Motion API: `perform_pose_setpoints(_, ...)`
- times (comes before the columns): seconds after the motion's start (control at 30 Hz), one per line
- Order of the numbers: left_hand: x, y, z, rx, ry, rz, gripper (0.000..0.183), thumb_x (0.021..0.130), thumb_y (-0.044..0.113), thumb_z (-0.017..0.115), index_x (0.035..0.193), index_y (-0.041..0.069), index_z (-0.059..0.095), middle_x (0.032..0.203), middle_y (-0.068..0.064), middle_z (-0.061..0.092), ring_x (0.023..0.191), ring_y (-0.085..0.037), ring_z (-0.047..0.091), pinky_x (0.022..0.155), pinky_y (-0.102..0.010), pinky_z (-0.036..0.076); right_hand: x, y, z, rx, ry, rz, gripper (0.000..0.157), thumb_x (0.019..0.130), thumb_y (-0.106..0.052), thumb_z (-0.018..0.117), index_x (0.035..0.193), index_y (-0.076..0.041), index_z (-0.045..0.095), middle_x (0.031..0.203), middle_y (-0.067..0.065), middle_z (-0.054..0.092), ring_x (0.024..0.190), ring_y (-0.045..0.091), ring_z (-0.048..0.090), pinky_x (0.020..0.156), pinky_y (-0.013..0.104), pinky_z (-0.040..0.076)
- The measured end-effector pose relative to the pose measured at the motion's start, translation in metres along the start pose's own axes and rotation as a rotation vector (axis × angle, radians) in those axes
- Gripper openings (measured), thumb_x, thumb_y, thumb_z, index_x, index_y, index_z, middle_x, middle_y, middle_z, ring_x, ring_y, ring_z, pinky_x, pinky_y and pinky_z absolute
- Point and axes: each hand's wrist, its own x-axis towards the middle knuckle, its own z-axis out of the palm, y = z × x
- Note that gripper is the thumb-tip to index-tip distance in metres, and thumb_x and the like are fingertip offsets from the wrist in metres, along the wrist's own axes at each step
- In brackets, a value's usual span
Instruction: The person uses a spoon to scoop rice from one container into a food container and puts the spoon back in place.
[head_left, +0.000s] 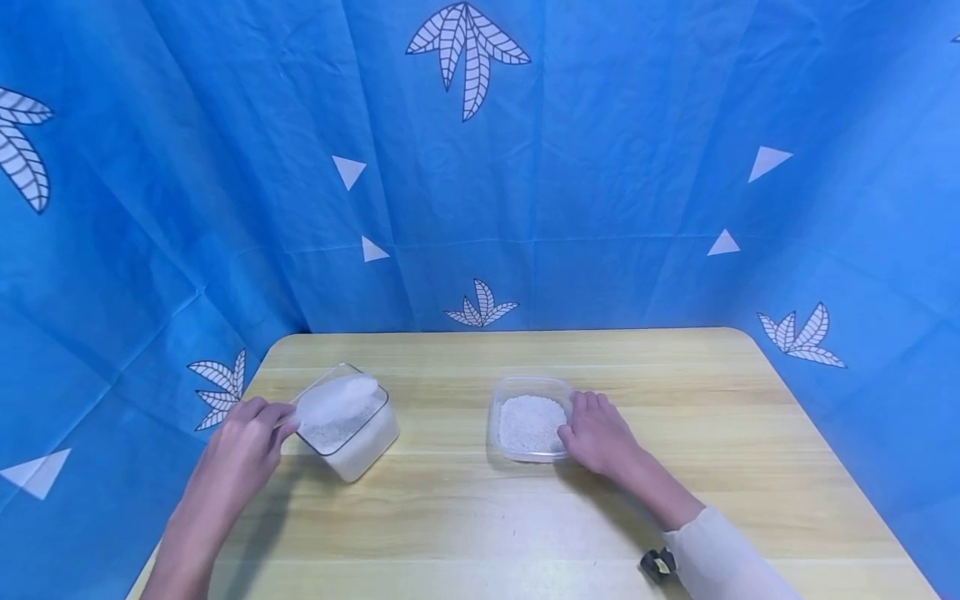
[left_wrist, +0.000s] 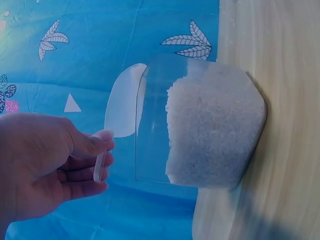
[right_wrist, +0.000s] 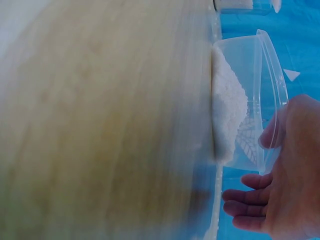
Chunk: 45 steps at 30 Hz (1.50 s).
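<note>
My left hand (head_left: 243, 437) pinches the handle of a translucent white scoop (left_wrist: 122, 102) between thumb and fingers. In the head view the scoop's bowl lies over the mouth of a clear square container (head_left: 375, 442), which is filled partway with white rice-like grains (left_wrist: 215, 130). My right hand (head_left: 600, 433) grips the right rim of a shallow clear plastic tub (head_left: 534, 386). Its thumb (right_wrist: 272, 134) is at the rim and the other fingers are outside the wall. A heap of white grains (head_left: 531, 423) covers the bottom of this tub, which rests on the table.
Both containers stand on a pale wooden table (head_left: 450, 533), some way apart. A small black object (head_left: 657, 565) is beside the right sleeve (head_left: 723, 554) near the front. Blue patterned cloth (head_left: 600, 167) hangs behind the table and along both sides.
</note>
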Motion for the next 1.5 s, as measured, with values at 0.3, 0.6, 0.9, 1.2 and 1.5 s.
perform_pose_setpoints(0.3,0.012,0.009,0.003,-0.035,0.015,0.002,0.021,0.072,0.006,0.070,0.091,-0.002,0.065,0.084,-0.015,0.059,0.080,-0.033,0.052,0.072,-0.046,0.043,0.000,0.000,0.001,0.011,0.007,0.001,0.042,0.083,-0.026,0.046,0.107,0.009,0.044,0.091,0.014,0.046,0.087,0.028,0.042,0.081,0.039,0.036)
perform_pose_setpoints(0.6,0.028,0.027,0.011,-0.040,-0.043,-0.008,0.023,0.076,0.011,0.069,0.095,0.000,0.064,0.087,-0.013,0.057,0.083,-0.029,0.051,0.070,-0.043,0.047,0.000,0.000,0.001,0.015,0.001,0.006,0.045,0.084,-0.026,0.045,0.110,0.010,0.043,0.094,0.016,0.046,0.090,0.028,0.042,0.083,0.040,0.036)
perform_pose_setpoints(0.9,0.042,0.049,0.024,-0.065,-0.070,0.003,0.024,0.078,0.015,0.068,0.098,0.003,0.065,0.088,-0.009,0.058,0.083,-0.024,0.050,0.071,-0.041,0.049,0.000,0.000,0.002,0.011,-0.005,0.008,0.047,0.085,-0.027,0.044,0.114,0.010,0.042,0.098,0.017,0.047,0.094,0.029,0.042,0.085,0.041,0.035)
perform_pose_setpoints(1.2,0.055,0.070,0.042,-0.120,-0.042,0.086,0.023,0.077,0.014,0.069,0.096,0.003,0.065,0.086,-0.008,0.058,0.081,-0.023,0.050,0.068,-0.035,0.047,0.000,0.001,0.001,0.006,0.006,0.004,0.041,0.084,-0.026,0.044,0.107,0.008,0.044,0.092,0.014,0.045,0.088,0.027,0.041,0.081,0.039,0.035)
perform_pose_setpoints(1.5,0.057,0.089,0.060,-0.175,-0.058,0.122,0.020,0.079,0.014,0.067,0.096,0.004,0.065,0.088,-0.005,0.058,0.083,-0.020,0.050,0.070,-0.033,0.047,-0.001,0.000,0.000,0.005,-0.001,0.000,0.044,0.085,-0.025,0.044,0.111,0.010,0.042,0.096,0.017,0.046,0.092,0.029,0.041,0.085,0.040,0.034)
